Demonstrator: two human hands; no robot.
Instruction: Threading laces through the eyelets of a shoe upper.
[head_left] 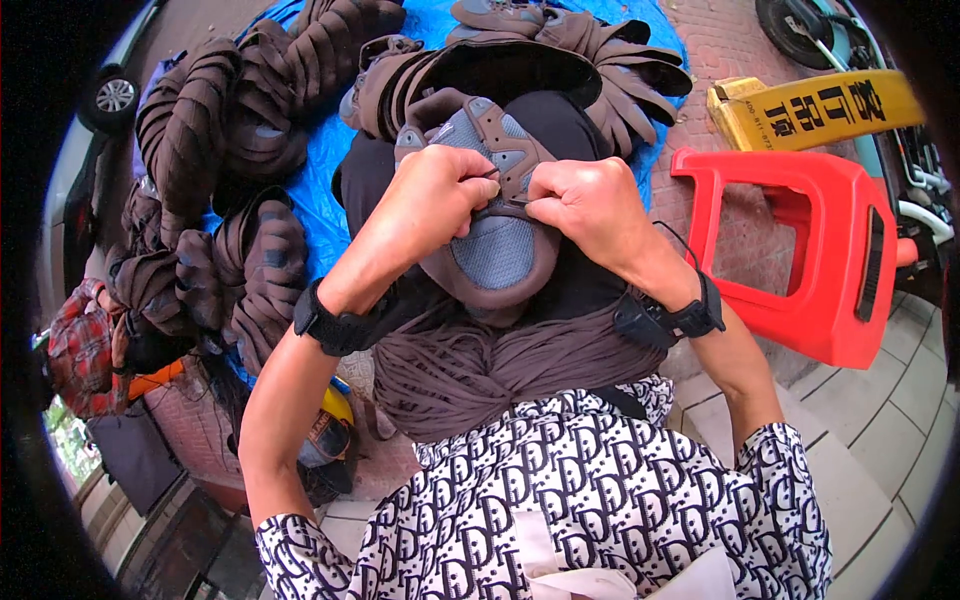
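A brown shoe upper with blue-grey mesh [495, 255] lies across my lap, its toe toward me. Above its lacing area, the fingers of my left hand [435, 195] pinch what looks like a thin dark shoelace, of which a short piece shows. Opposite it, my right hand [590, 205] is closed at the right eyelet edge, with dark lace at its fingertips. Most of the lace is hidden by the fingers. Closer to my body, a thick bundle of loose brown shoelaces [450, 375] is spread over my lap.
Stacked brown shoe uppers [190, 125] lie on a blue tarp [325, 215] ahead and to the left. At the right are a red plastic stool [840, 260] and a yellow board [820, 110] beside a parked two-wheeler. Someone in a plaid shirt [85, 350] is at the far left.
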